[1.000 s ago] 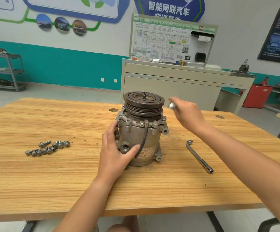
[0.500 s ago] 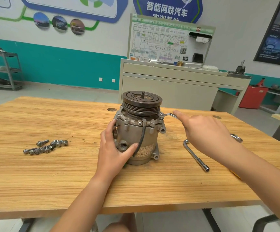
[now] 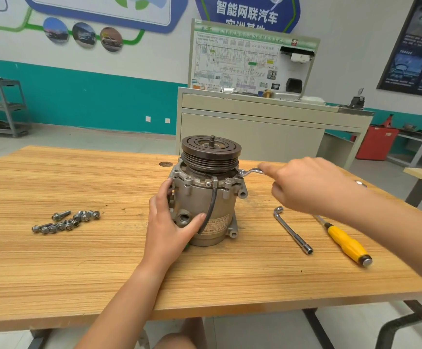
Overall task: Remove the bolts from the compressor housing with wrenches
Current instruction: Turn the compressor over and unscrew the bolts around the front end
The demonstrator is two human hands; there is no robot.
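The right hand point(image 3: 305, 185) grips a wrench point(image 3: 251, 171) running leftward onto the compressor housing point(image 3: 205, 205) at its right rim, while the left hand point(image 3: 169, 222) clasps its side.

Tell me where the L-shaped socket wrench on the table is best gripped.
Probably mid-shaft, pinched from above: the L-shaped socket wrench lies flat on the table, its long straight shaft bare on both sides, the screwdriver apart to its right.

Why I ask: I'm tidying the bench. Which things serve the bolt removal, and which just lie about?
In use: compressor, gripped by left hand; offset wrench, held by right hand.
Lying about: L-shaped socket wrench; yellow-handled screwdriver; loose bolts.
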